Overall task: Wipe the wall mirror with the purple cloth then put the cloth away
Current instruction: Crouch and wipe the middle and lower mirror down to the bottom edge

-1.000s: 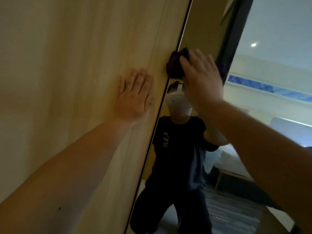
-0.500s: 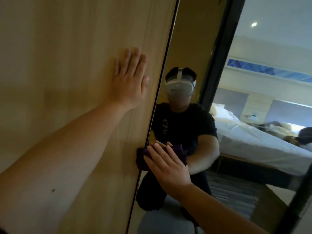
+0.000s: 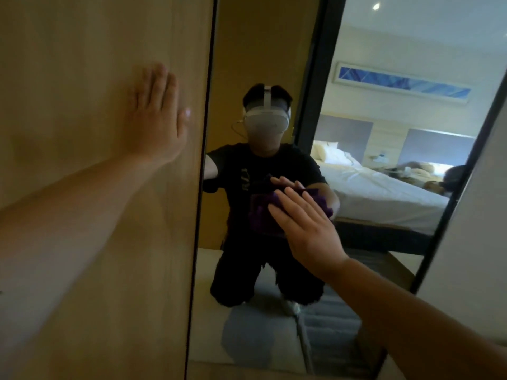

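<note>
The tall wall mirror (image 3: 356,119) with a thin dark frame fills the middle and right of the head view. My right hand (image 3: 307,226) lies flat against the glass near its middle, pressing the purple cloth (image 3: 263,212) onto it; the cloth shows left of and above my fingers. My left hand (image 3: 156,119) rests flat, fingers apart, on the wooden wall panel (image 3: 82,78) just left of the mirror's edge. It holds nothing.
The mirror reflects a kneeling person in dark clothes, a white bed and a grey rug. A pale wall (image 3: 466,242) borders the mirror's right edge. The mirror's dark left frame (image 3: 203,160) runs top to bottom beside my left hand.
My right hand swept the cloth down from the mirror's upper left edge, then rightward to the middle of the glass. My left hand stayed on the wood panel.
</note>
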The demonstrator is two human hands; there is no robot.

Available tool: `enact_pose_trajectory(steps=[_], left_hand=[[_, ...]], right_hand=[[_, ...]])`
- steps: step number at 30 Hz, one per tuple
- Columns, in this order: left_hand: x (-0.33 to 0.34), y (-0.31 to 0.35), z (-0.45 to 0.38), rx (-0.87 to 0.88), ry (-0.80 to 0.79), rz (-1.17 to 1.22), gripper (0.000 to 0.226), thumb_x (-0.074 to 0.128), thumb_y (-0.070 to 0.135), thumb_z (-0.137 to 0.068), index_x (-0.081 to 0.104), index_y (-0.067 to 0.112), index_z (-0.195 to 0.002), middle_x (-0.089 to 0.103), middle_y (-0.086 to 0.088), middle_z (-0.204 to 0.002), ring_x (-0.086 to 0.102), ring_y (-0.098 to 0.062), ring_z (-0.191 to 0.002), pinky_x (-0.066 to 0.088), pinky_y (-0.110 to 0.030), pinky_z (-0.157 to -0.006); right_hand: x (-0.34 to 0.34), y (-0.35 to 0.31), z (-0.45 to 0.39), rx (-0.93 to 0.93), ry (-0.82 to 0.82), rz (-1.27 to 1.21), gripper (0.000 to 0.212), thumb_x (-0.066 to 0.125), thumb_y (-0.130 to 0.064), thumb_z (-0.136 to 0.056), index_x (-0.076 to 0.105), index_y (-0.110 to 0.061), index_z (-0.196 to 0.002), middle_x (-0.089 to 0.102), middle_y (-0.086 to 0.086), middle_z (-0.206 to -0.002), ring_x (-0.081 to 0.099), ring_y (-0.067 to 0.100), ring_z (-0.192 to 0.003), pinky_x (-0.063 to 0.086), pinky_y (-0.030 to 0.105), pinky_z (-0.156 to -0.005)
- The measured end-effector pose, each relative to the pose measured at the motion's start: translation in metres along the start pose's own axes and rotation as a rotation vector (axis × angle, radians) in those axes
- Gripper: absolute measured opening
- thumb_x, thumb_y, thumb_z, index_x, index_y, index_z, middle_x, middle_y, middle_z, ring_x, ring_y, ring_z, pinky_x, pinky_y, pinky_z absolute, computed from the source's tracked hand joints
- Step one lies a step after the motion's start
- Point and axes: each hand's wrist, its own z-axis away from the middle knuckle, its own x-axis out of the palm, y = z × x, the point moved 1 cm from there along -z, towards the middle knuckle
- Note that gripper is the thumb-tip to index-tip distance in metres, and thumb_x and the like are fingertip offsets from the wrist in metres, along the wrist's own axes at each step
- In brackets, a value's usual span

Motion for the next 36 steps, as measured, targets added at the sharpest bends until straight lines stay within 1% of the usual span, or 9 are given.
enact_pose_trajectory(steps=[4,7,9,12,16,19,24,33,36], left_hand=[[0.014,0.038,0.067,0.015,0.08,0.135,0.062,0.03,0.035,-0.103,0.019,0.003,-0.155,0.013,-0.02,-0.164,0.008,-0.034,-0.153,0.005,-0.056,-0.122],[0.036,0.08,0.137,0.133,-0.022,0.185,0.063,0.033,0.032,-0.101,0.021,0.001,-0.155,0.011,-0.019,-0.164,0.003,-0.03,-0.153,0.0,-0.055,-0.122],[0.049,0.1,0.172,0.235,-0.109,0.156,0.063,0.031,0.034,-0.101,0.024,0.001,-0.154,0.011,-0.019,-0.164,0.004,-0.033,-0.153,0.004,-0.06,-0.121],[0.065,0.115,0.202,0.334,-0.128,0.08,0.062,0.032,0.036,-0.102,0.028,0.002,-0.153,0.012,-0.019,-0.164,0.008,-0.037,-0.152,0.013,-0.066,-0.118],[0.089,0.138,0.226,0.382,-0.098,0.044,0.064,0.034,0.037,-0.103,0.02,0.005,-0.157,0.012,-0.018,-0.164,0.01,-0.038,-0.152,0.016,-0.068,-0.116],[0.111,0.143,0.236,0.351,-0.03,-0.006,0.065,0.03,0.041,-0.104,0.011,0.01,-0.159,0.001,-0.01,-0.167,0.004,-0.034,-0.153,0.014,-0.065,-0.118],[0.129,0.14,0.237,0.384,0.092,-0.072,0.068,0.028,0.042,-0.1,0.017,0.006,-0.157,-0.005,-0.007,-0.167,-0.003,-0.03,-0.153,0.002,-0.057,-0.121],[0.126,0.143,0.236,0.376,0.111,-0.083,0.069,0.028,0.04,-0.099,0.011,0.006,-0.158,-0.009,-0.004,-0.166,-0.01,-0.027,-0.153,-0.007,-0.052,-0.122],[0.123,0.146,0.233,0.368,0.072,-0.091,0.069,0.026,0.041,-0.101,0.009,0.006,-0.158,-0.012,-0.003,-0.166,-0.013,-0.025,-0.152,-0.01,-0.05,-0.122]], right_hand=[[-0.025,0.031,0.037,0.116,0.03,0.031,0.047,0.058,-0.01,-0.093,0.049,-0.011,-0.14,0.042,0.016,-0.15,0.034,0.034,-0.143,0.029,0.055,-0.116],[-0.029,0.046,0.075,0.191,-0.001,0.04,0.043,0.044,-0.017,-0.098,0.049,-0.01,-0.139,0.043,0.016,-0.149,0.033,0.034,-0.143,0.026,0.054,-0.117],[-0.026,0.052,0.097,0.223,-0.029,0.024,0.041,0.04,-0.021,-0.102,0.046,-0.011,-0.141,0.041,0.015,-0.15,0.032,0.034,-0.144,0.027,0.056,-0.117],[-0.017,0.059,0.117,0.227,-0.019,0.0,0.04,0.032,-0.026,-0.108,0.048,-0.009,-0.14,0.041,0.016,-0.15,0.033,0.035,-0.143,0.03,0.057,-0.115],[-0.002,0.066,0.137,0.205,0.06,0.009,0.038,0.036,-0.02,-0.107,0.053,-0.002,-0.136,0.04,0.019,-0.15,0.032,0.038,-0.143,0.027,0.057,-0.116],[0.01,0.069,0.159,0.222,0.095,-0.014,0.035,0.041,-0.016,-0.106,0.054,-0.001,-0.135,0.041,0.022,-0.148,0.034,0.04,-0.142,0.03,0.06,-0.113],[0.015,0.096,0.188,0.11,0.091,-0.03,0.033,0.051,-0.008,-0.102,0.049,-0.004,-0.135,0.045,0.025,-0.145,0.036,0.045,-0.139,0.032,0.065,-0.109],[-0.012,0.146,0.186,0.094,0.201,0.11,0.035,0.051,0.002,-0.099,0.055,-0.002,-0.133,0.045,0.023,-0.144,0.04,0.043,-0.137,0.029,0.056,-0.115],[-0.008,0.147,0.202,0.108,0.161,0.117,0.033,0.044,-0.001,-0.102,0.056,-0.001,-0.133,0.047,0.024,-0.143,0.042,0.044,-0.135,0.033,0.06,-0.111]])
